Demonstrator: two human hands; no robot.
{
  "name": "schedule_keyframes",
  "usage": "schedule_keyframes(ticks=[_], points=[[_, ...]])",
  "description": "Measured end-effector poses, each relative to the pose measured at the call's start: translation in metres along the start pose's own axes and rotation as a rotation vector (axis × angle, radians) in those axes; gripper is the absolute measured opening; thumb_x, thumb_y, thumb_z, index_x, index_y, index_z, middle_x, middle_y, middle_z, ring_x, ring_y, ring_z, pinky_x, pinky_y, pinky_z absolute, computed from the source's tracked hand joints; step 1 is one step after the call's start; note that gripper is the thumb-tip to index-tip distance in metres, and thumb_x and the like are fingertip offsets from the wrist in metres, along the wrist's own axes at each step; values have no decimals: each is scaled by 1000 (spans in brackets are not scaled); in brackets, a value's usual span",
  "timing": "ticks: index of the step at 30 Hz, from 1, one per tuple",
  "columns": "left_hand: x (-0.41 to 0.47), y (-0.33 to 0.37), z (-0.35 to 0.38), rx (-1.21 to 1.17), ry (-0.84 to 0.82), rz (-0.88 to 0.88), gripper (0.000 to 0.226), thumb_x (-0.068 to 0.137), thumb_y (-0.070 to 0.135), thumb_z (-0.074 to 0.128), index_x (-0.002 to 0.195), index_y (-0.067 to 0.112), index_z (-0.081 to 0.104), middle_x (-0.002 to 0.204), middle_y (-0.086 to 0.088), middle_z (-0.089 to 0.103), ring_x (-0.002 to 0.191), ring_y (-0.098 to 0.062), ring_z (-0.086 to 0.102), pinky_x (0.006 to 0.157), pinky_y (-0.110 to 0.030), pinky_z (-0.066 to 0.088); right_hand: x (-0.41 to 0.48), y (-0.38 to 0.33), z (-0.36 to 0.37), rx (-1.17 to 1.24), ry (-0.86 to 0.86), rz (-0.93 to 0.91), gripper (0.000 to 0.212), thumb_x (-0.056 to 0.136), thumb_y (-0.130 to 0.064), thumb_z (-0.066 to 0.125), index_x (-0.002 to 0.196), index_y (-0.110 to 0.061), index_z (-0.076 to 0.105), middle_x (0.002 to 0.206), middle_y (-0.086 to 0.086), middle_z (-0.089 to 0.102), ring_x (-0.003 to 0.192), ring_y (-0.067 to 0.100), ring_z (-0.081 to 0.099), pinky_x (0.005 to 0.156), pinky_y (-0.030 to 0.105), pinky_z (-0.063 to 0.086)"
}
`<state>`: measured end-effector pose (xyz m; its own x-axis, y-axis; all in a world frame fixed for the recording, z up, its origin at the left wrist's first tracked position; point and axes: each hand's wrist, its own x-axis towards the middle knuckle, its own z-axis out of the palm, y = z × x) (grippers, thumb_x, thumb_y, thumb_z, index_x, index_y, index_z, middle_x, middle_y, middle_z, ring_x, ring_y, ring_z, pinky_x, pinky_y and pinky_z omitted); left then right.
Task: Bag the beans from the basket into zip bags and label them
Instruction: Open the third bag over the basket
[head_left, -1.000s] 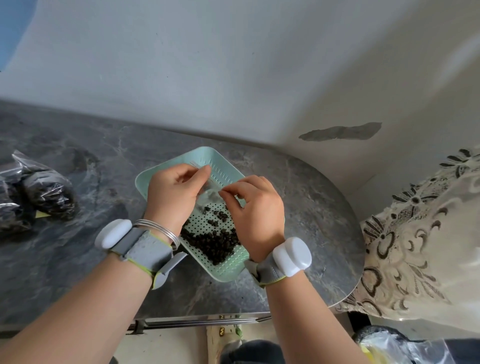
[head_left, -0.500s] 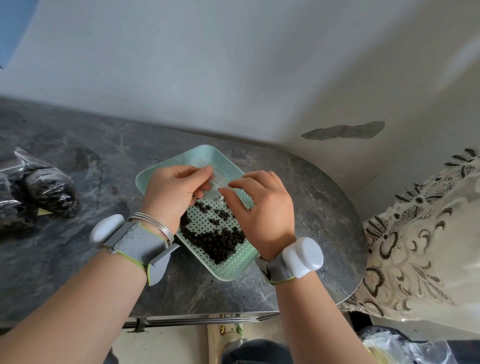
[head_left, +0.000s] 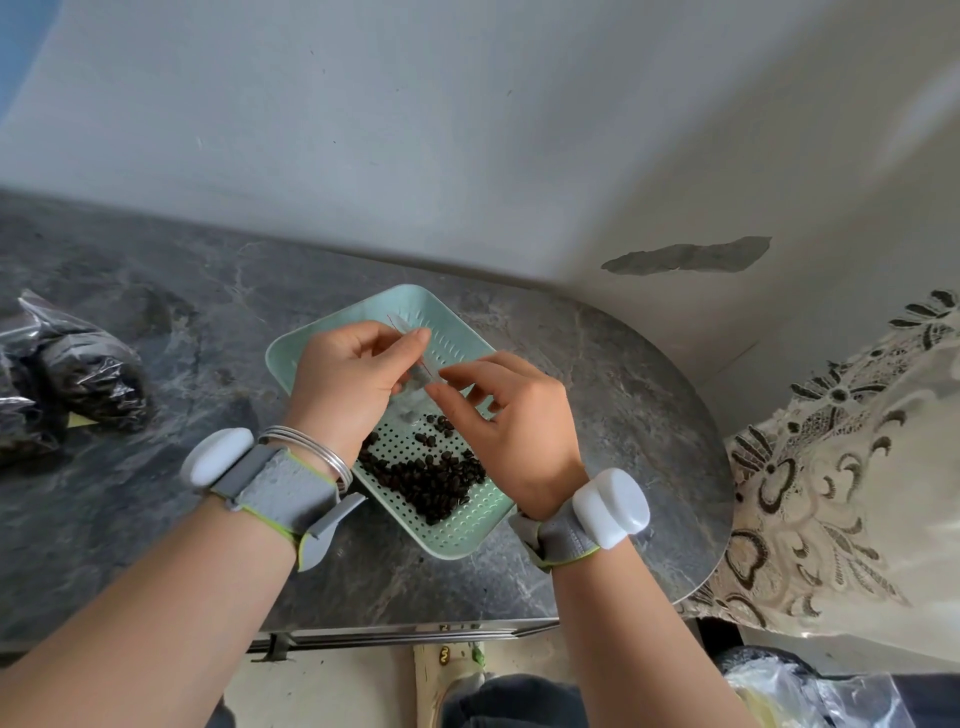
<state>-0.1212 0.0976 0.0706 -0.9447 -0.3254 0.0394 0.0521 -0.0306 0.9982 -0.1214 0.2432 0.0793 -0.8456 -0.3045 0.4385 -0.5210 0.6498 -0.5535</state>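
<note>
The small clear zip bag (head_left: 413, 392), with a red line along its mouth, is in the air just above the far half of the basket (head_left: 457, 540). It looks empty. The fingers (head_left: 410, 340) of the left hand (head_left: 348, 379) pinch one side of its top edge, and the right hand (head_left: 514, 415) pinches the other side between thumb and forefinger, probably to pull the seal apart. Holding the bag over the basket seems sensible, because any bean that falls lands back inside. The dark beans (head_left: 426, 475) lie in a heap in the near part of the pale green perforated basket, which rests flat on the grey marbled tabletop (head_left: 156, 493). A good part of the task seems done: some filled bags (head_left: 88, 374) lie well apart at the left, out of the way of the hands.
</note>
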Motion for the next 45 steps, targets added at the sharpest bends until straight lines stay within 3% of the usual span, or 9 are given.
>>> schedule_keyframes(ticks=[3,12,17,21,26,31,35,38,45], points=[[-1,0,1,10,-2,49,28,78,31,70,63,7,65,44,8,53,43,-6,46,46,-17,41,0,-1,1,52,-25,5,22,87,-37,62,90,-19,74,81,-6,66,71,6,56,63,12,42],[0,-2,0,25,-32,74,38,67,48,69,56,12,62,46,4,52,45,-9,46,49,-17,42,-1,-1,2,91,-48,32,11,87,-19,64,82,-14,73,73,-4,66,71,10,56,62,17,43],[0,-1,-2,15,-89,63,33,67,48,67,58,16,61,46,8,55,45,-5,47,47,-14,42,1,-5,-1,329,-115,245,18,92,-18,58,79,-11,68,68,1,65,60,10,57,58,22,47],[0,0,-2,15,-147,52,31,70,46,63,62,16,61,49,9,58,46,-3,49,46,-12,40,3,-5,-1,481,-135,387,20,93,-15,56,78,-9,68,65,-6,64,54,-1,54,54,14,42],[0,-3,-4,39,-190,65,30,72,43,63,66,14,63,50,8,58,49,-5,51,48,-12,41,4,-1,-4,392,-113,341,12,88,-18,64,80,-13,72,72,0,70,62,4,58,62,22,48],[1,-4,-4,68,-202,61,33,69,47,63,66,15,64,51,8,58,49,-6,51,47,-12,40,4,0,-5,386,-89,337,7,84,-16,68,81,-15,74,68,-9,67,58,-1,55,60,15,43],[2,-5,-7,164,-248,81,14,76,34,68,75,20,69,63,6,65,54,-4,55,50,-12,42,4,2,-6,368,-43,361,7,84,-17,69,79,-16,74,66,-7,67,56,1,53,57,18,43],[1,-5,-7,254,-263,120,6,80,21,69,80,16,71,70,-4,68,57,-6,59,59,-20,50,4,4,-8,336,-18,343,6,83,-15,70,78,-16,74,65,-13,63,57,0,54,58,14,42],[1,-6,-7,286,-278,123,2,80,17,70,79,16,71,72,-7,71,70,-26,67,75,-47,55,3,2,-6,206,68,241,7,80,-13,70,75,-16,74,65,-17,60,65,5,56,62,14,42]])
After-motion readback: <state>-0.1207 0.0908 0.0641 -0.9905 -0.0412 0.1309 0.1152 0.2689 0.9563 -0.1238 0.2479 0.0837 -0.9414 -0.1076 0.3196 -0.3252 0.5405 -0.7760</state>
